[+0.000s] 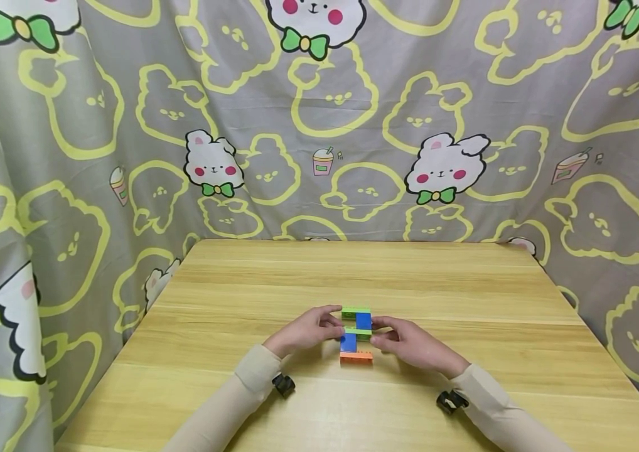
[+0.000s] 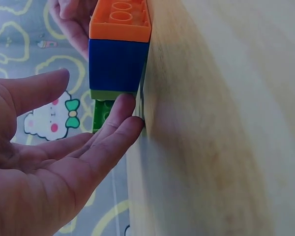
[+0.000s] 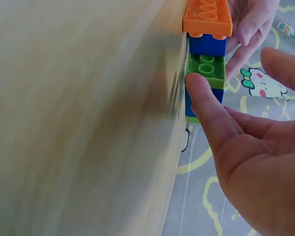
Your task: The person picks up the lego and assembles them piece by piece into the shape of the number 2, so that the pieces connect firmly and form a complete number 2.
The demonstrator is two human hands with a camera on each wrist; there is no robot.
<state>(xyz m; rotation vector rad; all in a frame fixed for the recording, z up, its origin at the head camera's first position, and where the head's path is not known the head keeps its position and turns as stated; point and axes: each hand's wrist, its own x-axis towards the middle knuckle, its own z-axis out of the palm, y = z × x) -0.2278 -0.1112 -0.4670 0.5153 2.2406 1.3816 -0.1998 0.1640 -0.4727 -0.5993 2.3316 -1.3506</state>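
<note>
A zigzag of joined toy building bricks lies on the table. Orange is nearest me [image 1: 356, 358], followed by a blue brick [image 1: 348, 343], a green brick [image 1: 357, 333], another blue brick [image 1: 364, 321] and a light green brick [image 1: 356, 310] farthest away. To the left, my left hand [image 1: 309, 329] touches the bricks with extended fingers [image 2: 110, 142], thumb apart. My right hand [image 1: 412, 342] is on the opposite side, with a nearly straight fingertip [image 3: 199, 86] against the green brick [image 3: 209, 69]. Neither hand curls round the bricks.
The wooden table [image 1: 229, 276] spreads around the bricks. A grey patterned curtain [image 1: 319, 113] hangs behind it and along both sides. Black wrist cameras, one on the left cuff [image 1: 284, 384] and one on the right cuff [image 1: 451, 400], sit just above the tabletop.
</note>
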